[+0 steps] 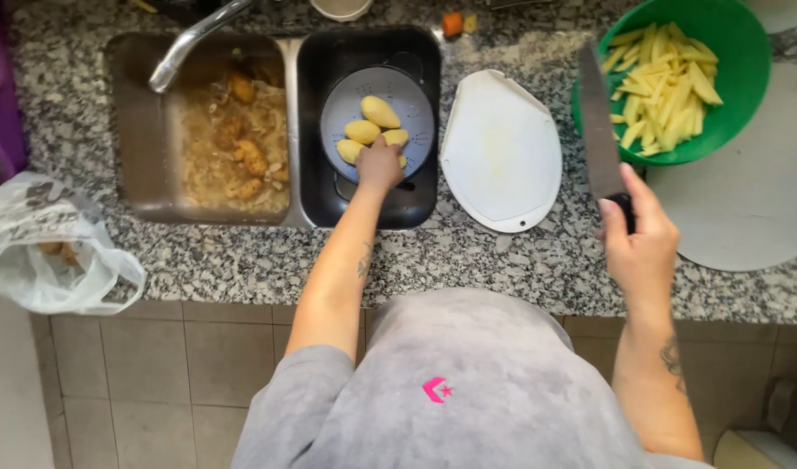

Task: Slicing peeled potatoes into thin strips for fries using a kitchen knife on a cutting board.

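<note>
My left hand (379, 165) reaches into a grey colander (337, 108) in the right sink basin and closes around a peeled potato (396, 139); other peeled potatoes (379, 111) lie beside it. My right hand (639, 234) grips the black handle of a large kitchen knife (596, 122), its blade pointing away from me over the counter. A white oval cutting board (501, 149) lies bare between my hands. A green bowl (746, 61) at the back right holds several raw potato sticks (663, 82).
The left sink basin (138, 130) holds potato peelings under a metal tap (190, 42). A white plastic bag (42, 243) hangs at the counter's left edge. A round pale board (746, 208) lies right of the knife. The speckled granite counter (242, 260) fronts a tiled wall.
</note>
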